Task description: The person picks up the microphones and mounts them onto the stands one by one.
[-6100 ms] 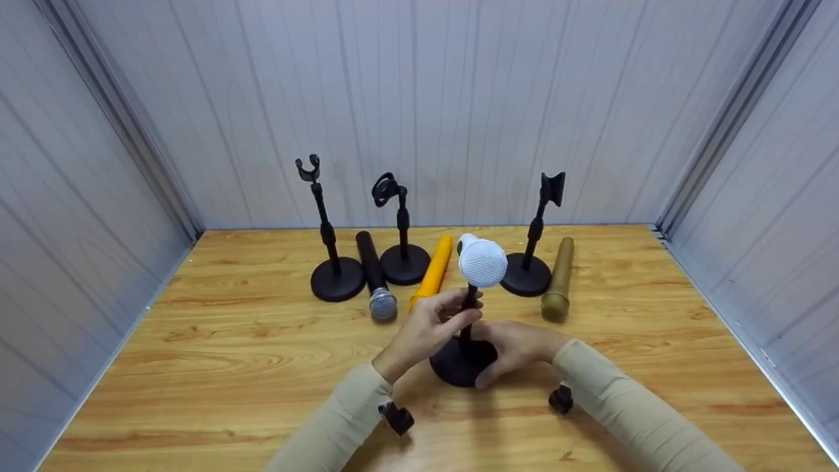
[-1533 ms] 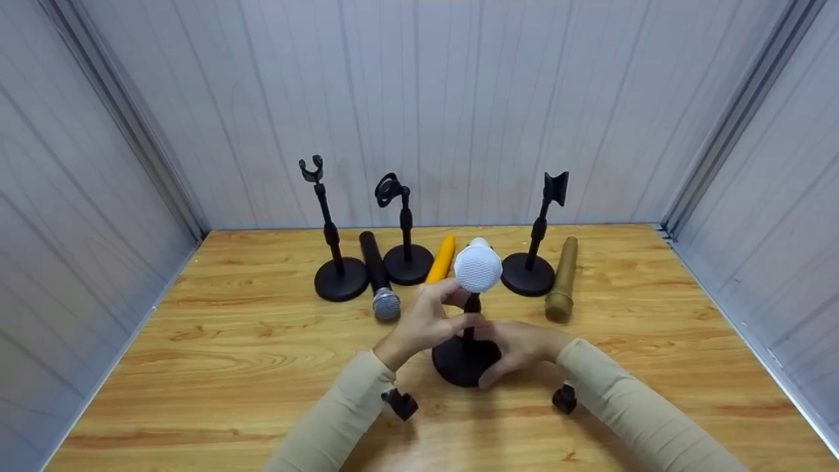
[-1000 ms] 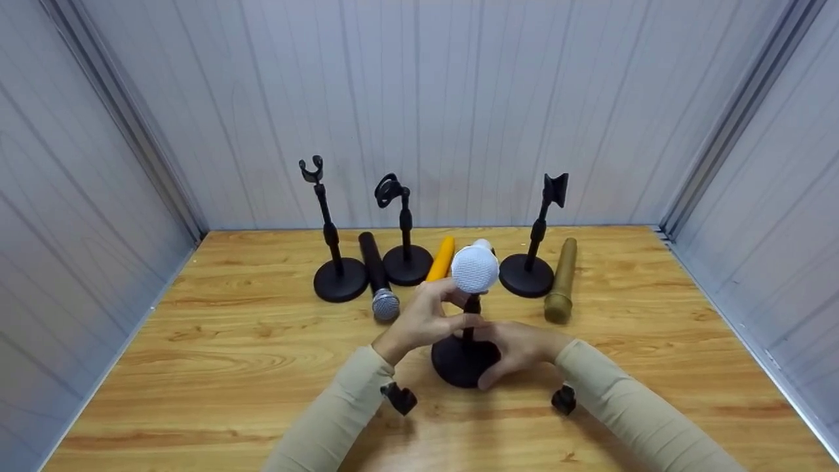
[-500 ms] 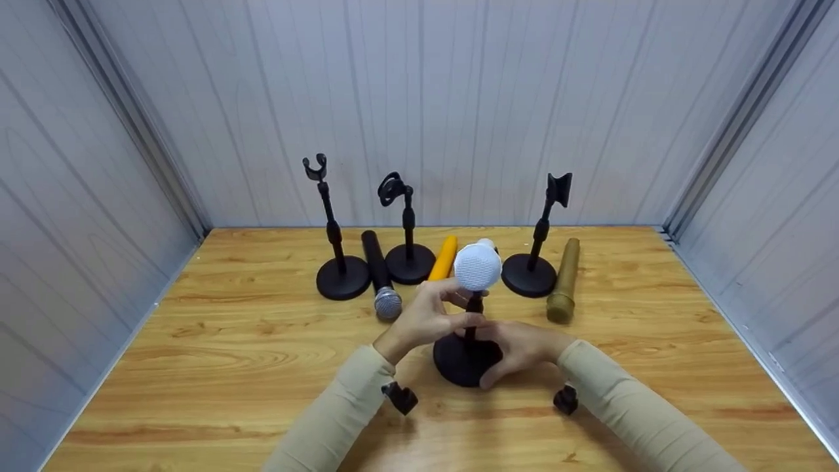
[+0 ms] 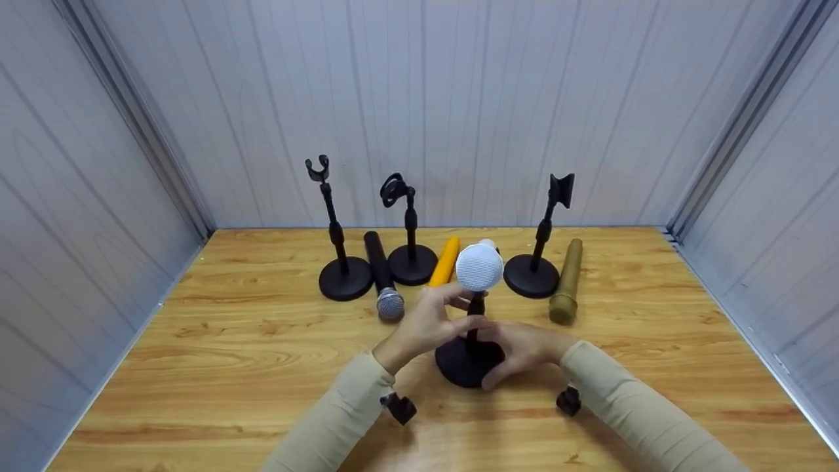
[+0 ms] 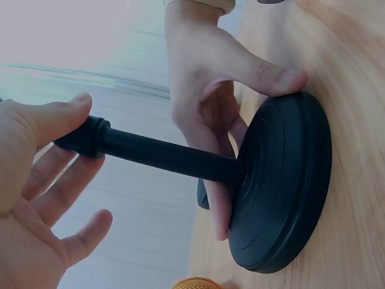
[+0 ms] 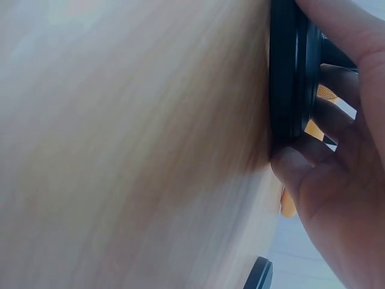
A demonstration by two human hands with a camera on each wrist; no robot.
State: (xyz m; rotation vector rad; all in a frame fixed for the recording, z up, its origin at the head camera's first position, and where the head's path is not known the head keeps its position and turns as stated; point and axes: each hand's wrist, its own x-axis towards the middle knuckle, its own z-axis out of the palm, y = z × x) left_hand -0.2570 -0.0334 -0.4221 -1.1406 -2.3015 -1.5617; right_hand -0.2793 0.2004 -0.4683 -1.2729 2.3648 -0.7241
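Note:
A white microphone (image 5: pixel 479 267) sits on top of a black desk microphone stand (image 5: pixel 459 368), its mesh head facing me. My left hand (image 5: pixel 426 324) pinches the collar of the stand's pole between thumb and fingers, just under the microphone; the left wrist view shows the little finger standing free. Around the right side of the round base (image 6: pixel 280 186) my right hand (image 5: pixel 524 347) holds on, thumb at the rim and fingers reaching over the base beside the pole. That base rests on the wooden table. The microphone's clip is hidden behind its head.
Behind are three black stands with bare holders: left (image 5: pixel 345 278), middle (image 5: pixel 411 265) and right (image 5: pixel 531 275). A black microphone (image 5: pixel 379 262), a yellow one (image 5: pixel 446 261) and an olive-gold one (image 5: pixel 567 278) lie among them. Pale panel walls (image 5: pixel 452 118) enclose the table's back and sides.
Since the earliest frame the white microphone's head has swung slightly left, and its body now shows behind to the right. Both hands keep their hold on the stand; the latest second shows almost no movement.

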